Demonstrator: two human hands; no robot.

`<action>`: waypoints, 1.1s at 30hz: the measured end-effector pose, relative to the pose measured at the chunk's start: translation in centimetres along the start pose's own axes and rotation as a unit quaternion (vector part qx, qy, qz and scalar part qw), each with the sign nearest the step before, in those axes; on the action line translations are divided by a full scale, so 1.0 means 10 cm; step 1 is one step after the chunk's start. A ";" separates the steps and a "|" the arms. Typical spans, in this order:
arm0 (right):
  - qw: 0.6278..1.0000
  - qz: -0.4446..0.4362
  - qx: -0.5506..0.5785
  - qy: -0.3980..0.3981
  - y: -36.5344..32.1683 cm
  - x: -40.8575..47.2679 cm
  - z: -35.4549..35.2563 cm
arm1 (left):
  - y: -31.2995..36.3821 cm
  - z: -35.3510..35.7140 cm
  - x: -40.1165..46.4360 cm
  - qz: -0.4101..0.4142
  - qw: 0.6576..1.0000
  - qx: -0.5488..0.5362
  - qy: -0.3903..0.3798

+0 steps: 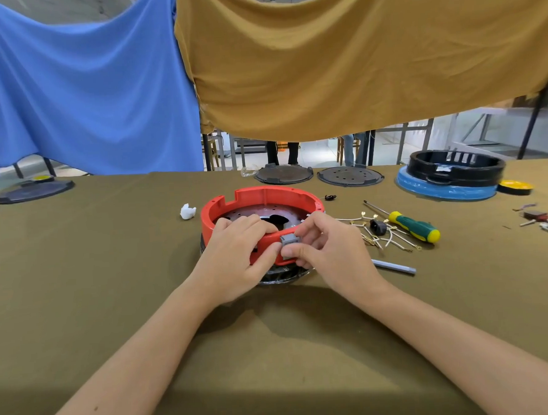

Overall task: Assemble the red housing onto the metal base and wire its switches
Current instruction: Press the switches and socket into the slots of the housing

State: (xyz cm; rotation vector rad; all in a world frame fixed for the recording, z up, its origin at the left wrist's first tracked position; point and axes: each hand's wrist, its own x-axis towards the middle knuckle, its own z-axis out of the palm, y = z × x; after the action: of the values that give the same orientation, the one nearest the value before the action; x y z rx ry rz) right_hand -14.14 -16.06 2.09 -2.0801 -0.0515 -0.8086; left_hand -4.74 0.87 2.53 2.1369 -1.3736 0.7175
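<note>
From the head camera I see the red housing (259, 205) sitting in the middle of the olive-covered table (108, 249), a ring-shaped shell with a perforated metal base (257, 212) showing inside it and a dark ribbed part visible under its near edge. My left hand (237, 257) is curled over the near rim of the housing, fingers reaching inside and thumb on the outer wall, gripping it. My right hand (326, 252) pinches a small grey switch (289, 240) between thumb and fingertips, held right against the outside of the near wall; I cannot tell whether the switch is seated in an opening or only touching the wall. Just to the right of the housing lies a loose bunch of white wires (380, 236) with brass terminals, a small black socket (378, 226) among them, and a green and yellow screwdriver (411, 226) lying across their far side. A grey pen-like tool (395, 267) lies near my right wrist. A crumpled white scrap (188, 211) sits just left of the housing. Along the far edge of the table are two dark round plates (315, 174) and, further right, a black housing ring (454, 167) stacked on a blue disc (444, 189). Blue cloth (82, 90) and mustard cloth (353, 58) hang behind.
</note>
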 end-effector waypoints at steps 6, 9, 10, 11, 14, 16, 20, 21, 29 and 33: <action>1.000 -0.019 0.005 0.001 0.01 0.00 -0.01 | 0.01 -0.01 0.00 0.003 1.000 -0.012 0.009; 1.000 -0.017 -0.002 -0.001 0.01 0.00 -0.02 | 0.01 0.01 0.01 -0.002 1.000 -0.014 0.012; 1.000 -0.019 -0.006 -0.001 0.02 0.00 -0.03 | 0.01 0.01 0.01 -0.004 1.000 -0.016 0.014; 0.999 -0.026 -0.018 0.001 0.02 0.01 -0.04 | 0.01 0.02 0.02 -0.007 1.000 -0.018 0.015; 0.992 -0.078 -0.094 0.022 0.01 0.03 -0.07 | 0.00 0.03 0.02 -0.013 0.999 -0.027 0.018; 0.984 -0.095 -0.150 0.020 0.02 0.06 -0.10 | 0.00 0.03 0.02 -0.018 0.999 -0.036 0.019; 0.976 -0.086 -0.196 -0.049 0.07 0.13 -0.16 | 0.00 0.03 0.03 -0.019 0.999 -0.038 0.016; 0.976 -0.084 -0.193 -0.060 0.08 0.14 -0.16 | 0.00 0.03 0.02 -0.019 0.999 -0.037 0.016; 0.976 -0.079 -0.196 -0.057 0.10 0.20 -0.16 | 0.00 0.04 0.02 -0.029 0.998 -0.043 0.020; 0.976 -0.075 -0.188 -0.076 0.09 0.20 -0.19 | -0.01 0.05 0.02 -0.031 0.998 -0.047 0.024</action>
State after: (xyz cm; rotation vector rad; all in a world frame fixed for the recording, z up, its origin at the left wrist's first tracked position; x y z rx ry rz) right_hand -13.27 -18.48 3.35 -2.5192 -0.1520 -0.7933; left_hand -4.52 0.40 2.30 2.0659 -1.2839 0.6618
